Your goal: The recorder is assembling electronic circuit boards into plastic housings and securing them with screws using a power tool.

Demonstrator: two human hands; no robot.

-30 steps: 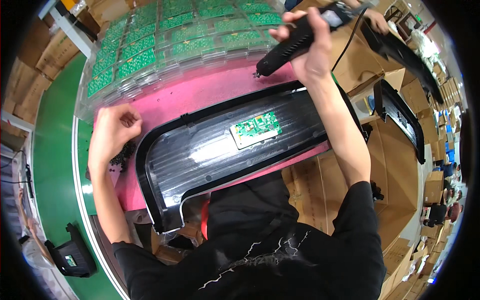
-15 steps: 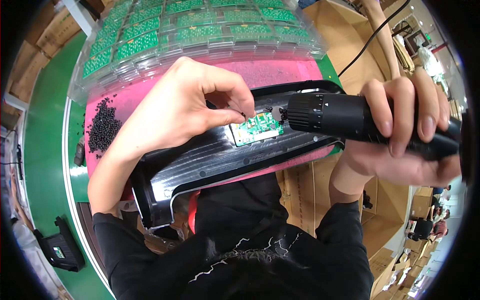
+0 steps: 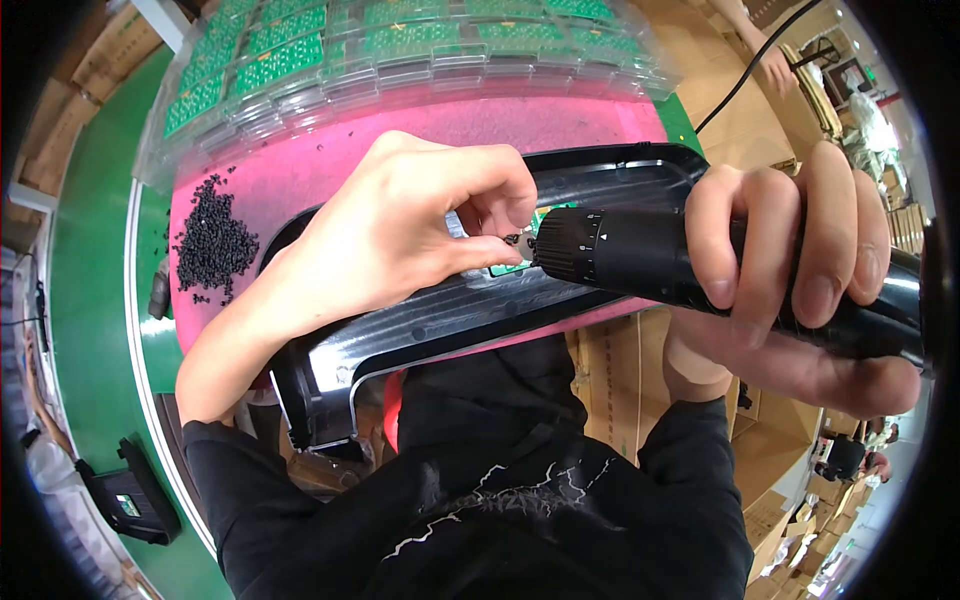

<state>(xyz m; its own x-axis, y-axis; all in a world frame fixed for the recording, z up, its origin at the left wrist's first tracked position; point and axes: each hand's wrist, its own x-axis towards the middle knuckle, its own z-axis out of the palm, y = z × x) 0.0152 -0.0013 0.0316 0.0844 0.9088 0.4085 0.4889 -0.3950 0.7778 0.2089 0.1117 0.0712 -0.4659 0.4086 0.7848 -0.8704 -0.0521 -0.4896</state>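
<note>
Nearest my camera, at right of frame, I see the right hand (image 3: 790,240) wrapped around a black power screwdriver (image 3: 640,255) that points left. At centre, the left hand (image 3: 400,220) curls thumb and forefinger at its tip; I can't tell whether they pinch anything. Beneath, the partly hidden circuit board (image 3: 508,269) lies in the black housing (image 3: 430,325) on the pink-topped worktop (image 3: 300,170). Small black parts (image 3: 212,240) are heaped at left; clear trays (image 3: 400,70) of boards fill the top.
</note>
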